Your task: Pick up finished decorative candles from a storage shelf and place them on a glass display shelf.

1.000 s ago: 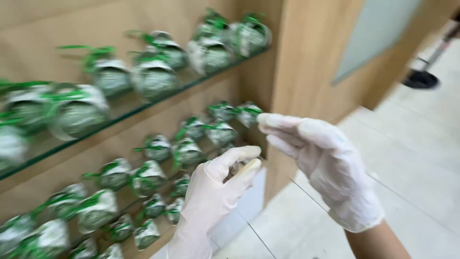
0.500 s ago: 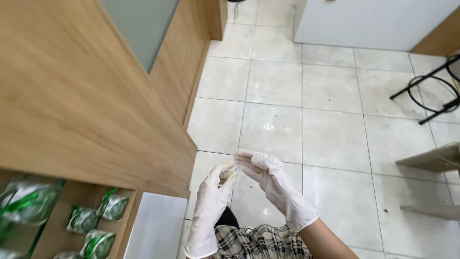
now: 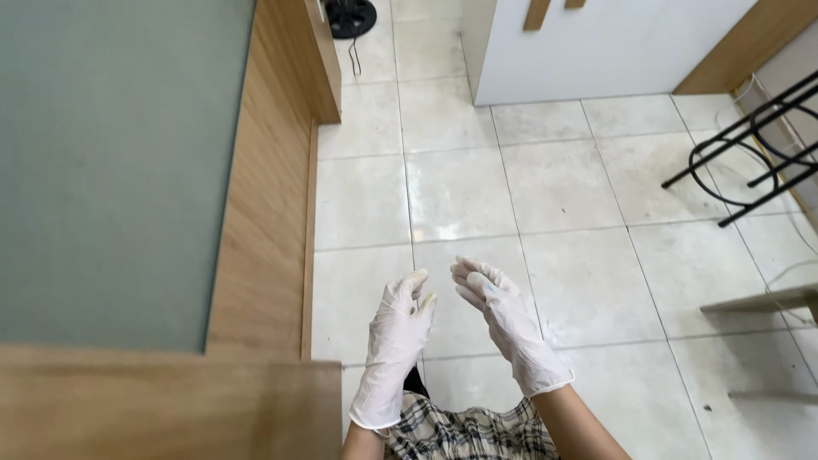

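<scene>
Both of my hands wear white disposable gloves and are raised over the tiled floor (image 3: 562, 187). My left hand (image 3: 400, 328) has its fingers loosely curled upward and holds nothing. A little to its right, my right hand (image 3: 498, 311) is also free of any object, fingers slightly bent and apart. The two hands do not touch. Below them shows a checked piece of clothing (image 3: 464, 430).
A wooden counter (image 3: 256, 255) with a grey-green top (image 3: 111, 170) fills the left side. A white cabinet (image 3: 596, 47) stands at the back. At the right edge are a black metal frame (image 3: 750, 153) and a low shelf edge (image 3: 767, 300).
The view has swung away from the wooden shelves of green-tied wrapped packets to the floor. My hands, close together half a second ago, have drawn slightly apart.
</scene>
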